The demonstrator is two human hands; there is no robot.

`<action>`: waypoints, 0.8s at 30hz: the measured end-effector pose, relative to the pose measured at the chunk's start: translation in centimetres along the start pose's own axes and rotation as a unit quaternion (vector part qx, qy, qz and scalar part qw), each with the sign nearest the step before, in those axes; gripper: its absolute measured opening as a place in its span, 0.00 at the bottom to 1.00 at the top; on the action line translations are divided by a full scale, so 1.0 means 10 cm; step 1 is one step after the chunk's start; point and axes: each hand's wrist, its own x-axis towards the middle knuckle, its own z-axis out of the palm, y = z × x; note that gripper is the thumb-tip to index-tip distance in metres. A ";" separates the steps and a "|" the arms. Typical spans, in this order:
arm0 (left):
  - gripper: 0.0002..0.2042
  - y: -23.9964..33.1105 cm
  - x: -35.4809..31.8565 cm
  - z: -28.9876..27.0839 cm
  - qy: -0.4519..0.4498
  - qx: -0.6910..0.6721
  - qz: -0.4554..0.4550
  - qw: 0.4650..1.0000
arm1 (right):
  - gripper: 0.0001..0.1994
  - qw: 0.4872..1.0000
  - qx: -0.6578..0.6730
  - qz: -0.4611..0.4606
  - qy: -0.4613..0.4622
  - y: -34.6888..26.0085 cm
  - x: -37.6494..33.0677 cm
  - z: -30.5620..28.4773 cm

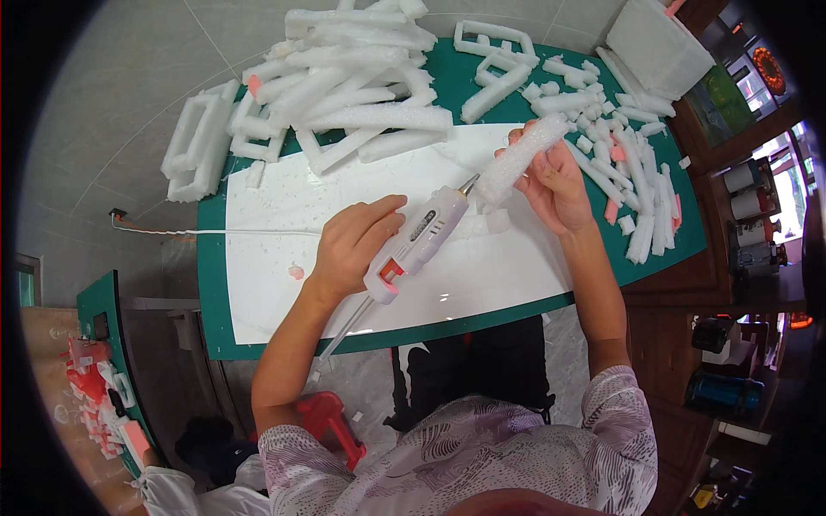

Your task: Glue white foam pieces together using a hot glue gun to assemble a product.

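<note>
My left hand [354,245] is closed round a white hot glue gun [423,234], with a clear glue stick [348,327] running out of its back end. The gun's metal nozzle points up and to the right, close to the lower end of a thick white foam strip [521,160]. That strip is pinched at a slant in the fingers of my right hand [555,185], raised over the white board [284,258]. Below it, another pale foam piece [486,224] lies on the board, partly hidden behind the gun and strip.
A tall heap of white foam strips and frames [353,86] stands at the back left. Loose white and pink foam pieces [637,172] cover the green table's right side. A white cable [215,231] runs leftward. At lower left, another person's sleeve [176,492] shows beside a second table.
</note>
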 end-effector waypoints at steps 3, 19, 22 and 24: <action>0.16 0.01 0.00 0.01 -0.003 0.015 0.003 1.000 | 0.23 1.000 -0.002 0.002 0.013 0.02 0.00 -0.01; 0.13 0.00 0.02 0.00 -0.035 0.077 0.022 0.996 | 0.23 0.999 -0.017 0.011 0.050 0.08 -0.02 -0.01; 0.13 0.01 0.03 0.01 -0.042 0.081 0.036 0.995 | 0.23 0.999 -0.013 0.015 0.034 0.11 -0.01 -0.05; 0.13 0.01 0.02 0.00 -0.034 0.079 0.034 0.996 | 0.23 0.999 -0.004 0.012 0.035 0.12 -0.01 -0.06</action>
